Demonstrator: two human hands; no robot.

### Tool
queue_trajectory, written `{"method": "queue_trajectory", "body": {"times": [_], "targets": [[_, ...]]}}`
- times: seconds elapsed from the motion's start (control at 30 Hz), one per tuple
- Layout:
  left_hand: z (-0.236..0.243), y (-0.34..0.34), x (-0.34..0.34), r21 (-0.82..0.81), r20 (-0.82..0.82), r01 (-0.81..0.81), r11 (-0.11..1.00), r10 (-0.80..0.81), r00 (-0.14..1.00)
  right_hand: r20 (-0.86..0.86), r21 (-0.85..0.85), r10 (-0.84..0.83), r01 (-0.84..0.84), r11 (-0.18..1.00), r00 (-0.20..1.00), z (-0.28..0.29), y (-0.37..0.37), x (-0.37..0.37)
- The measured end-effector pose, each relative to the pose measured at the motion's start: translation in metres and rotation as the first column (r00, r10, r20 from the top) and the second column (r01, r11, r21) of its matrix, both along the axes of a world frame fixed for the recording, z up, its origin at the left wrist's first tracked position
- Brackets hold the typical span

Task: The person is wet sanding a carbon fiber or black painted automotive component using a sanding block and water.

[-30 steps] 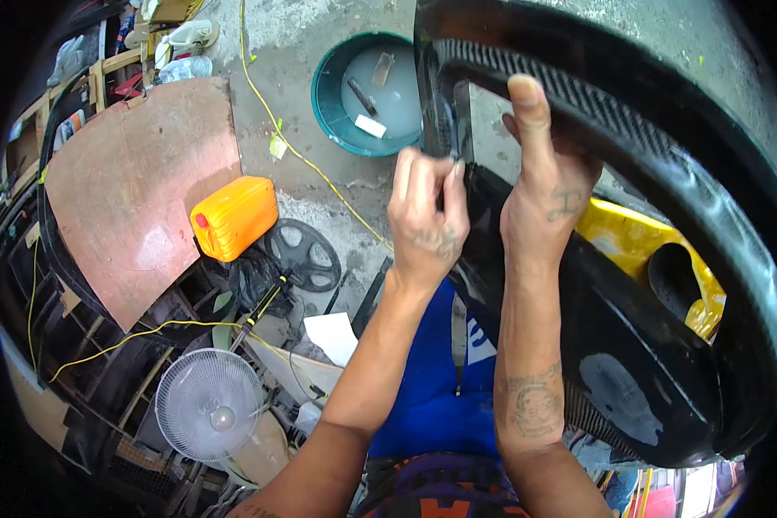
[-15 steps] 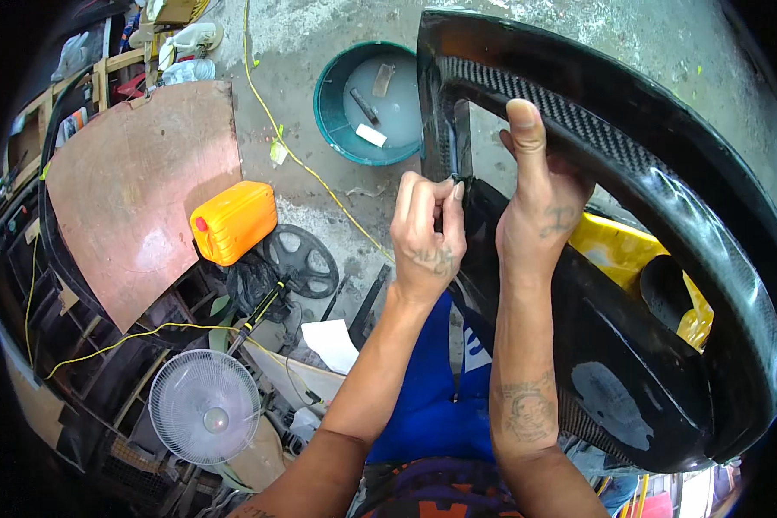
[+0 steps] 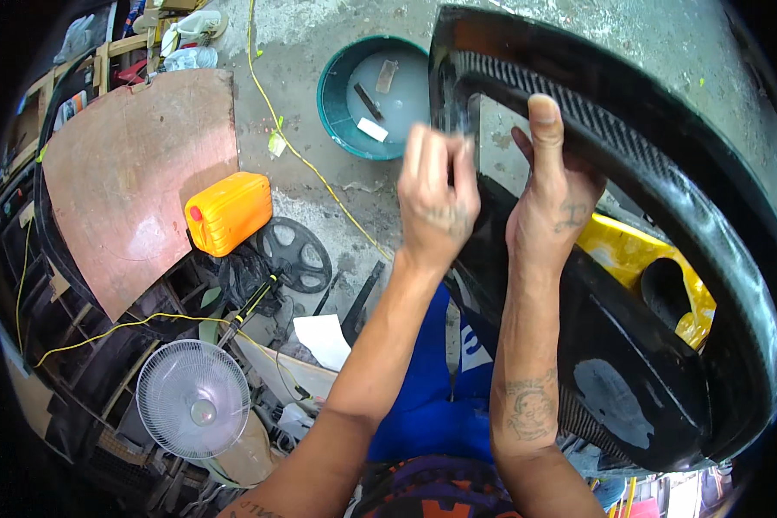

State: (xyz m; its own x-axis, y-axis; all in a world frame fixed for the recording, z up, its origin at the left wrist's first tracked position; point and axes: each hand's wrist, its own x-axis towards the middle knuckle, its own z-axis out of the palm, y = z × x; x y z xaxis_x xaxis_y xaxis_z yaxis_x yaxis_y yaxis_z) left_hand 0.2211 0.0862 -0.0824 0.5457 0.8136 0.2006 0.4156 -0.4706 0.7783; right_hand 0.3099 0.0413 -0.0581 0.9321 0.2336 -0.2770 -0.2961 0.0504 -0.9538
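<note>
A large glossy black car body part with woven carbon-fibre strips (image 3: 708,207) fills the right side, its curved frame standing around an opening. My right hand (image 3: 552,207) grips the inner rim of that frame, thumb up on the near side and the other fingers mostly hidden behind it. My left hand (image 3: 440,194) is at the narrow left corner of the opening, fingers curled and thumb pressed to them in a pinch. Motion smears these fingertips, and whatever they hold is too small or blurred to make out.
On the concrete floor ahead stands a green tub (image 3: 324,108) of cloudy water with several small blocks in it. Leftward are an orange jerrycan (image 3: 233,211), a curved brownish panel (image 3: 138,164), a black wheel (image 3: 306,281), a fan (image 3: 190,397) and a yellow cable (image 3: 306,168).
My left hand has moved up along the opening's corner, still pinched. My right hand keeps its hold, and the view has shifted slightly.
</note>
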Motion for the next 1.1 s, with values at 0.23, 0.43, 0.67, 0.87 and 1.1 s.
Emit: {"method": "queue_trajectory", "body": {"times": [0.23,0.43,0.67,0.87,1.1], "targets": [[0.01,0.034,0.018,0.057,0.121,-0.084,0.995,0.077,0.99,-0.009,0.002,0.011,-0.011,1.0,1.0,-0.004,0.001,-0.001],[0.017,0.019,-0.04,-0.228,0.173,-0.187,0.956,0.228,0.958,-0.001,-0.049,0.009,-0.009,0.999,1.0,0.004,0.002,-0.004],[0.017,0.026,-0.067,-0.347,0.166,-0.109,0.931,0.175,0.97,-0.099,-0.167,0.069,-0.084,0.982,0.993,-0.021,0.012,-0.033],[0.019,0.041,-0.079,-0.353,0.168,-0.049,0.934,0.115,0.979,-0.093,-0.094,0.097,-0.106,0.99,0.991,-0.04,0.036,-0.027],[0.004,0.075,-0.078,-0.338,0.189,0.119,0.933,-0.057,0.98,-0.04,0.013,0.024,-0.024,1.0,0.999,-0.041,0.033,-0.036]]}}
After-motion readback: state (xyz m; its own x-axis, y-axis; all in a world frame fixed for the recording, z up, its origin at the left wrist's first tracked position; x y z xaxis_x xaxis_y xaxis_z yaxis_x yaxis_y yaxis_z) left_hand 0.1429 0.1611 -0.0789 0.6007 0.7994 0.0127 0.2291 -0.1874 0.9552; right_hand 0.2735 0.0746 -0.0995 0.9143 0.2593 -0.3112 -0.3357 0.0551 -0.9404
